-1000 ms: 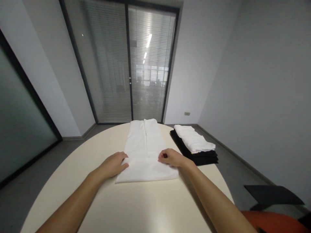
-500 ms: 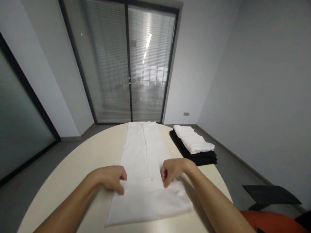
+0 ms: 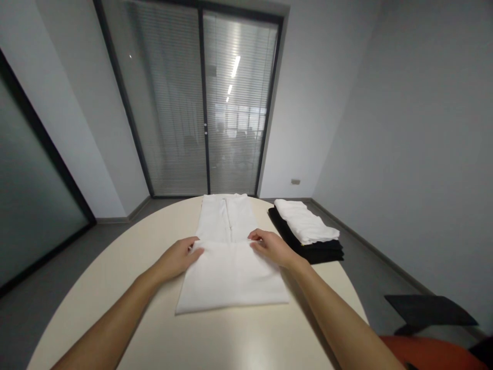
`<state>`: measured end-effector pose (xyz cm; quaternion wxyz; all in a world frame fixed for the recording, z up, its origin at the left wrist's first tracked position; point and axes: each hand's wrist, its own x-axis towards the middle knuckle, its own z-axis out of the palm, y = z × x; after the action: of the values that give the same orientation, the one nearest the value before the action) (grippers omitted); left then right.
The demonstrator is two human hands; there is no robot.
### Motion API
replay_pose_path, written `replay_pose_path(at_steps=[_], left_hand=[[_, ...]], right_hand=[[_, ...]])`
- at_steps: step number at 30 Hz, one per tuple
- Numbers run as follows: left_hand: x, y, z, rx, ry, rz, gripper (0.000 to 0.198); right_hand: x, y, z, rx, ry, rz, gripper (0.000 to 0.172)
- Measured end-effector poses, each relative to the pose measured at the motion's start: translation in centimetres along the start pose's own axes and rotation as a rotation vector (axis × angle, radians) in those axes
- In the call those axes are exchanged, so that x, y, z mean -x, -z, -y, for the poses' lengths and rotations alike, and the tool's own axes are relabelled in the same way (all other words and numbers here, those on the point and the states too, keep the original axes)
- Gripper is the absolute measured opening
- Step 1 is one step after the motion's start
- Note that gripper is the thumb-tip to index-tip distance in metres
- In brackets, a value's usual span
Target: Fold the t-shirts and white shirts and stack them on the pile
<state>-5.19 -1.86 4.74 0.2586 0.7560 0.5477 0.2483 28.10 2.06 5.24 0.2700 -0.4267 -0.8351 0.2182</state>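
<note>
A white garment lies on the round table in a long strip, its sides turned in so that they meet along the middle. Its near end is folded over toward the far side, making a broad flap. At the flap's left corner, my left hand pinches the cloth between thumb and fingers. Across from it, my right hand is closed on the flap's right corner in the same way. The far part of the strip stays flat, reaching the table's far edge.
A stack at the right of the table has a folded white cloth on top of folded black cloth. The pale round table ends in a curved edge. A chair with a red seat and black armrest stands at the lower right.
Both hands have moved away from me with the flap's edge. The flap now lies farther up the strip, and the near fold has shifted away from the table's front and looks smoother.
</note>
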Motion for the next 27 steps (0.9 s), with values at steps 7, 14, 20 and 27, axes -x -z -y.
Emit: replay_pose_path(at_steps=[7,14,20,27], left_hand=[[-0.3,-0.2,0.6,-0.181,0.037,0.114,0.038],[0.6,1.0,-1.1,-0.175,0.098,0.315,0.031],[1.1,1.0,-2.5,-0.121,0.125,0.592,0.018],[1.3,1.6,-2.7,0.074,0.158,0.706,0.016]], right_hand=[[-0.4,-1.1,-2.3,-0.002,-0.120,0.157,0.030],[-0.5,0.8,-1.1,-0.108,-0.328,0.486,0.037],[-0.5,1.0,0.8,-0.038,-0.335,0.790,0.041],[0.6,1.9,1.8,-0.104,-0.308,0.818,0.033]])
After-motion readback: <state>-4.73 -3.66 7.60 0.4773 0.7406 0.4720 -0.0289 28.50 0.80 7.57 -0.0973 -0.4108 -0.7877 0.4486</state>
